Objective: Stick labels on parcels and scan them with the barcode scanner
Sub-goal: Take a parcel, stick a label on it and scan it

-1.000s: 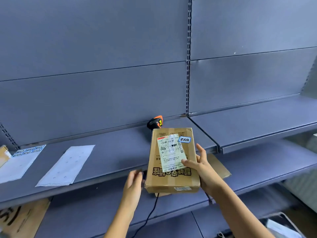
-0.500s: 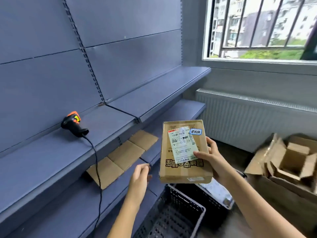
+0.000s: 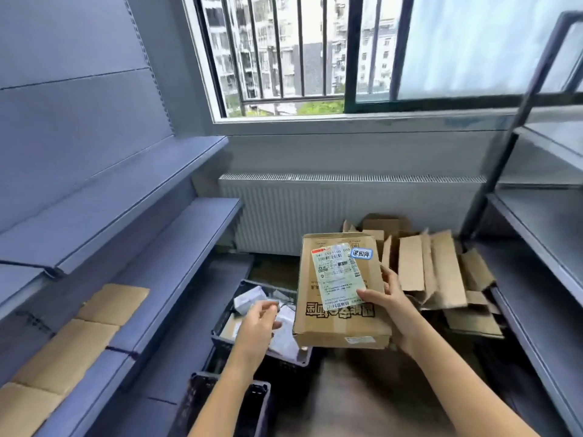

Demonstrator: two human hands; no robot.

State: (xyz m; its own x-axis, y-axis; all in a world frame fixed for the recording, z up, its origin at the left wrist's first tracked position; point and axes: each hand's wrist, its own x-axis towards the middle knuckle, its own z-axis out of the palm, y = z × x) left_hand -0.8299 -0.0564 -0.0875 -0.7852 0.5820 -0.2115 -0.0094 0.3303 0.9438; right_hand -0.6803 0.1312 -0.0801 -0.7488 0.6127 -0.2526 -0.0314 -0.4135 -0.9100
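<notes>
The right hand (image 3: pixel 391 305) holds the parcel (image 3: pixel 342 326) in the air, above the floor and just right of a black crate (image 3: pixel 220 342). The thumb presses on the top face and the other fingers curl around the right edge.

The parcel is a flat brown cardboard box, held nearly level. A white label (image 3: pixel 339 275) with barcodes and small print is stuck on the top, a little turned. A small blue-edged sticker (image 3: pixel 362 254) sits at the label's upper right corner. Large black characters are printed on the near part of the top. A small white tag is on the near side face.

The left hand (image 3: pixel 257 323) is apart from the parcel, over the crate. Its fingers are loosely bent and hold nothing. Flattened cartons (image 3: pixel 441 272) lie behind the parcel.
</notes>
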